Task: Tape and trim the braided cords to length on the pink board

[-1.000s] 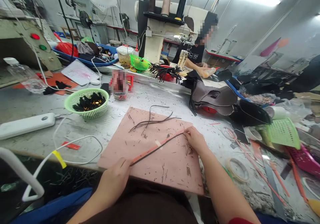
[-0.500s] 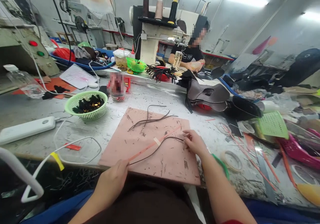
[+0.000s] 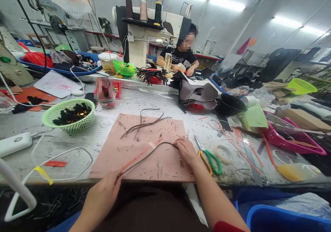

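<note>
A thin dark cord (image 3: 141, 160) runs in a shallow curve over a pink board (image 3: 165, 166). At the board's near left edge, my left hand (image 3: 104, 190) is closed on one end of it. The fingers of my right hand (image 3: 185, 151) pinch the other end, toward the board's right side. Beside the cord lies a straight orange strip (image 3: 134, 160), its near end by my left fingers, with a small pale piece of tape (image 3: 151, 145) across it. Several loose dark cords (image 3: 141, 125) rest farther back on the board.
Scissors (image 3: 210, 159) with green and yellow handles and a tape roll (image 3: 223, 154) lie to the right. A green basket (image 3: 77, 123) of black pieces stands left. Behind are a grey leather piece (image 3: 199, 92) and a sewing machine (image 3: 141, 40). A co-worker (image 3: 178, 54) sits beyond.
My view has swung to the right, so the scissors beside my right arm now show in full. Both hands keep their hold on the cord, which still curves over the board.
</note>
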`<state>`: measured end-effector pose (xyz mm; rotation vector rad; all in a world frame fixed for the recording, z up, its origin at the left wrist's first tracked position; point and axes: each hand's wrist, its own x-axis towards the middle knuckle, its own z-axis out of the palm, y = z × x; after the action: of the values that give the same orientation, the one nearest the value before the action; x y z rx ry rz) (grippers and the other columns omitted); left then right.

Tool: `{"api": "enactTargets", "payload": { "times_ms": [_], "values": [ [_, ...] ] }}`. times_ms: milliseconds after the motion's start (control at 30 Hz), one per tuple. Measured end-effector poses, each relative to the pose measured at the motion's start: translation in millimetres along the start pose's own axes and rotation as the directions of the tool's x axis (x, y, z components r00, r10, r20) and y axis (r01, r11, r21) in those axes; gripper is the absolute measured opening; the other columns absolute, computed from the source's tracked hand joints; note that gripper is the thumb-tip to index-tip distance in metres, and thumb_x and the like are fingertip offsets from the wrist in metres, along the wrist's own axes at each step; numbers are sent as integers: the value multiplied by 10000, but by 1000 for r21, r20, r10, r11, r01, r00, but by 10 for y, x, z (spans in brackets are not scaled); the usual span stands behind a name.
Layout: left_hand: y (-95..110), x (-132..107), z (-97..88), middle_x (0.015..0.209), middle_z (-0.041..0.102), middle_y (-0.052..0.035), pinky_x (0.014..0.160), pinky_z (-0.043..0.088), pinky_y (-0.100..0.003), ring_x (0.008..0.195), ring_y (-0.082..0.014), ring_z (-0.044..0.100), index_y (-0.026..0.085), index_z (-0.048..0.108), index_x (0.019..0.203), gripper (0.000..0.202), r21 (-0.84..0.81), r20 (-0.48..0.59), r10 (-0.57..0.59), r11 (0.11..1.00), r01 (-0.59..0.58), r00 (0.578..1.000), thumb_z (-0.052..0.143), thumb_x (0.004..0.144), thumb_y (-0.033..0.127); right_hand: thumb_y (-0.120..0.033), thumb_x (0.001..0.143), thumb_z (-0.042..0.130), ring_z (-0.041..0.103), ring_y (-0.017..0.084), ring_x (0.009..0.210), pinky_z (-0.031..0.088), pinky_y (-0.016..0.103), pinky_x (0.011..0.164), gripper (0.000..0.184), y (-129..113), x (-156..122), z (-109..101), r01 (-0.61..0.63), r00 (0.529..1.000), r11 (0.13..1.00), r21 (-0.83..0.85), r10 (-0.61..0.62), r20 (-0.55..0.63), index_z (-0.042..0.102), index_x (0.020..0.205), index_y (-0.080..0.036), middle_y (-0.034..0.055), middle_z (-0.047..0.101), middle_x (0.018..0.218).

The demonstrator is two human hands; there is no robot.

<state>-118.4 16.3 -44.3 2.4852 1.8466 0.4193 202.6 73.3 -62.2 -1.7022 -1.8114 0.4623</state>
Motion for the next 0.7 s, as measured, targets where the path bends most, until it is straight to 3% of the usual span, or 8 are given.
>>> {"api": "enactTargets", "payload": {
  "times_ms": [167,367,567,700],
  "values": [
    [-1,25,-27,792,733,-28,498,471,-239,648,-186,681,204,645,819,295,7,8,-38,999,38,999,360,811,278,-234,728,517,530,250,890,377,403,816,132,-112,-128,47,-63,995,998,-12,62,-80,636,776,-203,74,614,868],
    [-71,55,-128,760,725,-12,516,457,-231,643,-183,672,233,633,738,297,-12,115,-201,979,204,973,359,805,326,-230,743,479,593,207,779,456,335,727,149,-42,-161,-22,-167,976,980,111,180,-123,624,749,-200,57,657,790],
    [-176,49,-99,702,710,-30,529,459,-229,614,-178,661,224,617,705,302,-47,76,-168,984,172,983,352,796,336,-294,696,538,623,209,746,473,336,718,154,113,-59,-167,-240,953,952,191,268,-141,659,694,-199,56,691,772],
    [-258,67,-57,700,714,-44,530,467,-244,629,-196,664,218,612,688,304,-48,60,-175,983,178,983,350,788,334,-280,676,544,610,216,753,457,360,746,139,132,-14,-148,-239,952,950,202,270,-144,661,668,-206,51,678,745]
  ]
}}
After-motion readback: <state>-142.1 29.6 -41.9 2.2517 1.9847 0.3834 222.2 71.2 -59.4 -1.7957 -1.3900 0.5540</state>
